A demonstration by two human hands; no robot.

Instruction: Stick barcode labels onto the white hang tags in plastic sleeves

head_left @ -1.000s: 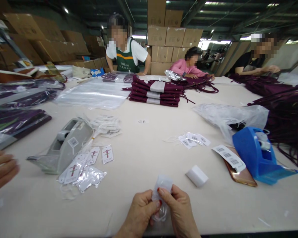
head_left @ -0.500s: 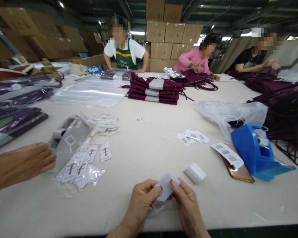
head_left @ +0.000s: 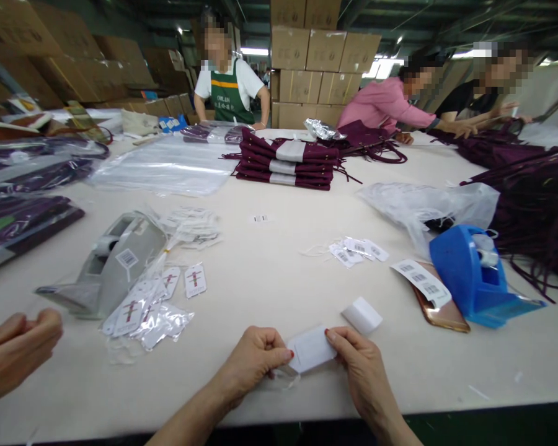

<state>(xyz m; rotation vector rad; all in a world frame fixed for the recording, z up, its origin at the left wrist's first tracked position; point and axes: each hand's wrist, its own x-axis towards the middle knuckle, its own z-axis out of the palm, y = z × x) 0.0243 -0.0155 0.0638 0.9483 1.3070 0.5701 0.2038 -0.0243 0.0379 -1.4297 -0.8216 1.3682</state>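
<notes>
Between my two hands, just above the table's front part, is a white paper tag [head_left: 312, 350] with faint print on it. My left hand [head_left: 255, 359] pinches its left end, and a thin clear loop [head_left: 283, 382] hangs below those fingers. Its upper right corner is pinched between the thumb and fingers of my right hand [head_left: 360, 365]. Just beyond the right hand lies a folded white paper piece [head_left: 363, 314]. Printed hang tags [head_left: 131, 310] lie in a loose pile to the left, beside a grey tape dispenser [head_left: 116, 266].
At the left edge is another person's hand [head_left: 21, 350]. A blue tape dispenser [head_left: 467, 272] stands at right by a phone [head_left: 439, 303] with a barcode sheet [head_left: 421, 282] on it. Folded maroon bags [head_left: 286, 164] are stacked farther back. Several co-workers stand around the table.
The tag has turned flatter and longer between my hands, which have spread slightly apart. The other person's hand at left has drawn back from the grey dispenser. A co-worker in pink reaches right.
</notes>
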